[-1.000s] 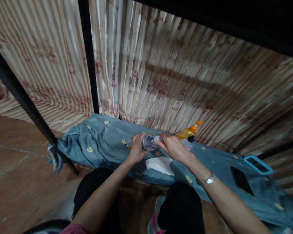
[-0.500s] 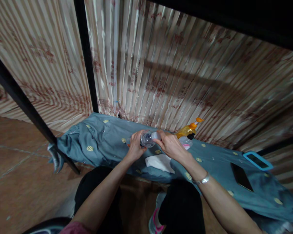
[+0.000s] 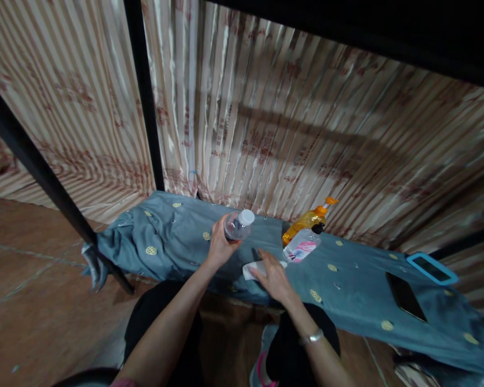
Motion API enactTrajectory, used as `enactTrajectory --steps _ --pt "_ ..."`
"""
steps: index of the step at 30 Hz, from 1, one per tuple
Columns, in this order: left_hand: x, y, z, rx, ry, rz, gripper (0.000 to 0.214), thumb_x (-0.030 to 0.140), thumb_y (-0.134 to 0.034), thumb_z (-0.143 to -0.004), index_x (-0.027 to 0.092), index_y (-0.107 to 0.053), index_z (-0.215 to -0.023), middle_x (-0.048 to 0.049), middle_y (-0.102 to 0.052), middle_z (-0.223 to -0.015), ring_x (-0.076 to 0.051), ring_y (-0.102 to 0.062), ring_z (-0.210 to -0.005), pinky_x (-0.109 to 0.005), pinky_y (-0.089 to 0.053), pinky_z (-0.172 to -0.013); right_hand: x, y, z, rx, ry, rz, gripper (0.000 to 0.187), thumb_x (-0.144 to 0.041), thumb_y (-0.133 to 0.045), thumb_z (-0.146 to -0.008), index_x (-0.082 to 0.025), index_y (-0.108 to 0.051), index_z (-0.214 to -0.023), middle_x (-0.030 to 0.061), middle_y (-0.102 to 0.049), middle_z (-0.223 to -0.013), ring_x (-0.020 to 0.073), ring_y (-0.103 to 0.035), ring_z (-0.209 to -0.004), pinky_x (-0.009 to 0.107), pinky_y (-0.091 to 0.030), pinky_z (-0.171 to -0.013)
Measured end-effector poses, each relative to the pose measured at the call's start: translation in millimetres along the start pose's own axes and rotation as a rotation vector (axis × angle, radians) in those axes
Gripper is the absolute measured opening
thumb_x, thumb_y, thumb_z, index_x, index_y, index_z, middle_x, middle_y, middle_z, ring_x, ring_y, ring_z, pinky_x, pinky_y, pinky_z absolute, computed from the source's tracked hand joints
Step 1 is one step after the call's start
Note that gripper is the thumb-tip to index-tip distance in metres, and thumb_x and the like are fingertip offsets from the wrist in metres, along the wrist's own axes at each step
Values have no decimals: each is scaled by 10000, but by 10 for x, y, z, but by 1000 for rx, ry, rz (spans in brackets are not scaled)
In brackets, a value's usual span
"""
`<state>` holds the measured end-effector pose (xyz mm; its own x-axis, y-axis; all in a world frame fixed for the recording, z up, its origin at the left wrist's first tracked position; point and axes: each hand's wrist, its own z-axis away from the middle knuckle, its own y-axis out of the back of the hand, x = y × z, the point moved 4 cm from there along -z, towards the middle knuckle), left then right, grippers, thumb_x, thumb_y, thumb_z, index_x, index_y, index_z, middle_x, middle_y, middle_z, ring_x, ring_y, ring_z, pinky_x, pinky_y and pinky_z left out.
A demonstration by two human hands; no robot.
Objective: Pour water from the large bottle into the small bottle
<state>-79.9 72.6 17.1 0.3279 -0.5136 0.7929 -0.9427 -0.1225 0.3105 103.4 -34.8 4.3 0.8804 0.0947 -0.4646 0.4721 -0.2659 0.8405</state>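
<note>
My left hand (image 3: 221, 242) is wrapped round a clear plastic bottle (image 3: 234, 230) with a white cap, raised above the cloth-covered surface and tilted to the right. My right hand (image 3: 271, 274) lies over a folded white cloth (image 3: 250, 270), thumb and fingers apart, partly covering it. Whether the fingertips press on it is hard to see. Just right of that hand are a clear bottle (image 3: 302, 246) with a pink label and black top, and behind it a yellow pump bottle (image 3: 306, 221) with an orange head. Both bottles lean to the right.
A patterned blue-grey cloth (image 3: 181, 236) covers the low bench or bed. A dark phone (image 3: 405, 295) and a blue-framed object (image 3: 432, 269) lie at the right. Black posts (image 3: 143, 97) stand at the left, before a striped curtain (image 3: 266, 134).
My right hand has left the bottle's cap and moved down onto the white cloth. My left hand still holds the bottle, now tipped more upright.
</note>
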Motion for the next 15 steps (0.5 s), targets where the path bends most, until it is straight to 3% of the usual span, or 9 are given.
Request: enactTrajectory --steps 2,3,6,8,10,15 --pt "-13 12 -7 -8 35 28 851 153 -804 -630 233 -441 -1396 -104 -593 -1392 -313 -557 -1283 -485 -444 -1112 165 -272 217 -15 -62 -42 627 -431 -751 -783 -161 -615 -1332 248 -540 -1421 446 -503 -1332 621 -442 -1029" --pt "-19 13 -9 -10 55 44 864 161 -807 -630 233 -429 -1404 -108 -586 -1402 -313 -554 -1293 -483 -440 -1116 231 -364 279 -4 -92 -66 543 -407 -726 -809 -166 -645 -1289 251 -523 -1436 451 -489 -1340 656 -413 -1041" --pt "-38 4 -9 3 127 86 888 189 -820 -621 210 -410 -1409 -131 -581 -1402 -316 -553 -1308 -475 -431 -1124 381 -451 232 46 -161 -175 307 -410 -624 -924 -158 -689 -1086 172 -634 -1267 306 -596 -1203 576 -442 -1049" --pt "-49 -12 -4 7 164 101 861 201 -824 -616 200 -432 -1382 -132 -603 -1361 -314 -570 -1289 -468 -439 -1114 434 -374 15 75 -188 -281 317 -465 -607 -949 -157 -663 -1002 70 -677 -1040 200 -650 -986 449 -530 -934" --pt "-48 -34 2 -6 181 107 830 204 -827 -610 202 -459 -1353 -120 -625 -1315 -310 -589 -1259 -463 -454 -1096 422 -219 -303 119 -202 -395 380 -519 -578 -960 -146 -648 -971 22 -650 -900 165 -640 -821 366 -554 -789" --pt "10 -66 1 -50 130 111 865 195 -824 -596 214 -456 -1379 -110 -615 -1336 -320 -571 -1259 -477 -450 -1090 -49 145 -1108 231 -81 -641 493 -618 -511 -959 -152 -649 -1042 35 -661 -924 178 -645 -857 378 -543 -813"
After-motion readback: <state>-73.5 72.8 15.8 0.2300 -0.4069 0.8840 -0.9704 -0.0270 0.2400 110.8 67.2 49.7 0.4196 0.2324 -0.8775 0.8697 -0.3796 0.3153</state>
